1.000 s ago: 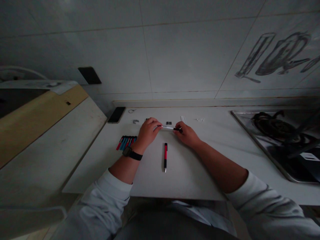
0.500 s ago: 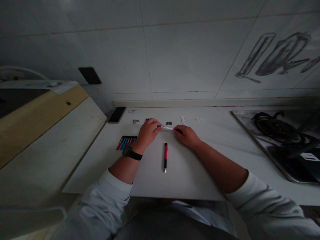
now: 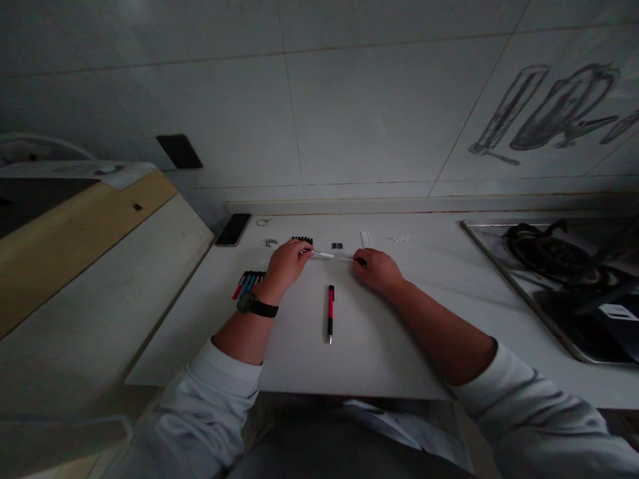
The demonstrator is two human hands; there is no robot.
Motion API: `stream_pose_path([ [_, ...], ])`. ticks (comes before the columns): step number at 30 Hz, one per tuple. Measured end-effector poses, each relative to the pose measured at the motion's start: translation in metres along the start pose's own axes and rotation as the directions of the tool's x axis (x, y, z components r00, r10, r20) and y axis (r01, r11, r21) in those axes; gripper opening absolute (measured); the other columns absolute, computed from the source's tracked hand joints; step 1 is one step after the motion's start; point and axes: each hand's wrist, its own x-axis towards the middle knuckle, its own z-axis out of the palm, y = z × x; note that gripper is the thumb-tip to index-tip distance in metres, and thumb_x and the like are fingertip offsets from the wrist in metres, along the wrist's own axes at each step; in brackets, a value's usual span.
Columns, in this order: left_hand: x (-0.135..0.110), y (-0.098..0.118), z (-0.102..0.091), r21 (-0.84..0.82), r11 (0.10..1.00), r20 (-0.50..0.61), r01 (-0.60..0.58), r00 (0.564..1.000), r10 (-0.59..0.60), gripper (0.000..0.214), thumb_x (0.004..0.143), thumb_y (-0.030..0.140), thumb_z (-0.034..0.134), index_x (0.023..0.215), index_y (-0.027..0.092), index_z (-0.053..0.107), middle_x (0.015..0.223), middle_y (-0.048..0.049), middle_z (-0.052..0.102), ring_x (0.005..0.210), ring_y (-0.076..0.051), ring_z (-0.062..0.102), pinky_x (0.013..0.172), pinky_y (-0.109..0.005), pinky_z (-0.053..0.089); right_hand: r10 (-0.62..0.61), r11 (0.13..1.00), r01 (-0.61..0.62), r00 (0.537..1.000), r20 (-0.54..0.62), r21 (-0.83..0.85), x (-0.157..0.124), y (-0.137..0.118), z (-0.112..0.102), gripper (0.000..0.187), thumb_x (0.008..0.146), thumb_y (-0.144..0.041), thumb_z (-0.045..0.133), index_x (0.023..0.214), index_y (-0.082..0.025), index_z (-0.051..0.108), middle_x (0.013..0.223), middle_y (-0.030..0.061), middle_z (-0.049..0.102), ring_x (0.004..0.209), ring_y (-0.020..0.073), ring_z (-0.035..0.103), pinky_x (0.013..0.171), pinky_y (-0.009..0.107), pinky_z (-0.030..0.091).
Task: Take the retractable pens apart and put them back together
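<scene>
My left hand (image 3: 288,263), with a black watch on its wrist, pinches the left end of a slim white tube (image 3: 326,255) with a dark and silvery part near the fingers. My right hand (image 3: 380,271) is closed on a small black piece (image 3: 362,262), mostly hidden by the fingers. A thin pale rod (image 3: 345,259) sticks out of it to the left, toward the tube, with a small gap between them. Below and between the hands, a red and black pen (image 3: 331,311) lies on the white countertop (image 3: 359,359), tip toward me.
Red and blue pen barrels (image 3: 245,285) lie partly behind my left wrist. Along the back are a phone (image 3: 233,229), a ring (image 3: 263,221), springs (image 3: 270,242), small black parts (image 3: 302,239), dark squares (image 3: 337,246), white sticks (image 3: 366,239) and white bits (image 3: 400,239). A gas stove (image 3: 549,266) stands right.
My left hand has moved left with the white tube, and my right hand slightly right. The tube and the black piece have come apart, baring the thin rod. More black parts show.
</scene>
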Motion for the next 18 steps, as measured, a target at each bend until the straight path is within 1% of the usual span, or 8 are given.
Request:
stream_pose_path([
  [3,-0.001,0.000,0.000,0.035,0.999,0.026,-0.021,0.999,0.020,0.012,0.095,0.025,0.066,0.102,0.022,0.075,0.103,-0.0058,0.073,0.092,-0.021,0.067,0.084,-0.034,0.052,0.005,1.000,-0.004,1.000,0.026,-0.029,-0.001,-0.002,0.000,0.017,0.093,-0.027,0.055,0.094,-0.022,0.071,0.097,0.0090,0.072,0.080,0.0198,0.060,0.068,0.029,0.039],
  [7,-0.002,0.007,-0.003,0.062,0.996,0.053,-0.066,0.997,0.063,0.015,0.097,0.022,0.063,0.104,0.022,0.076,0.105,-0.0062,0.073,0.095,-0.022,0.067,0.086,-0.034,0.052,0.006,0.999,-0.006,1.000,0.026,-0.035,-0.001,-0.001,0.001,0.018,0.094,-0.028,0.054,0.096,-0.021,0.071,0.099,0.0093,0.072,0.080,0.0192,0.060,0.069,0.029,0.039],
  [13,-0.002,0.015,-0.007,0.074,0.992,0.057,-0.099,0.994,0.094,0.019,0.098,0.021,0.060,0.108,0.022,0.077,0.106,-0.0067,0.073,0.096,-0.021,0.067,0.086,-0.034,0.053,0.010,1.000,-0.009,1.000,0.025,-0.029,0.001,0.000,0.002,0.016,0.094,-0.026,0.056,0.095,-0.021,0.071,0.098,0.0102,0.072,0.081,0.0199,0.061,0.071,0.030,0.041],
  [16,-0.002,0.016,-0.014,0.070,0.992,0.044,-0.107,0.994,0.104,0.020,0.099,0.021,0.059,0.108,0.023,0.076,0.107,-0.0061,0.074,0.097,-0.021,0.068,0.087,-0.034,0.053,0.004,1.000,-0.004,1.000,0.016,-0.013,0.001,0.000,0.002,0.016,0.094,-0.026,0.056,0.095,-0.021,0.071,0.099,0.0106,0.072,0.082,0.0206,0.061,0.072,0.030,0.042],
  [18,-0.003,0.017,-0.022,0.082,0.991,0.031,-0.101,0.995,0.099,0.019,0.098,0.021,0.059,0.107,0.023,0.077,0.106,-0.0059,0.074,0.097,-0.022,0.068,0.087,-0.034,0.053,0.004,1.000,-0.003,1.000,0.013,-0.006,0.001,0.001,0.002,0.016,0.094,-0.025,0.056,0.096,-0.021,0.071,0.099,0.0105,0.072,0.082,0.0207,0.061,0.072,0.031,0.043],
])
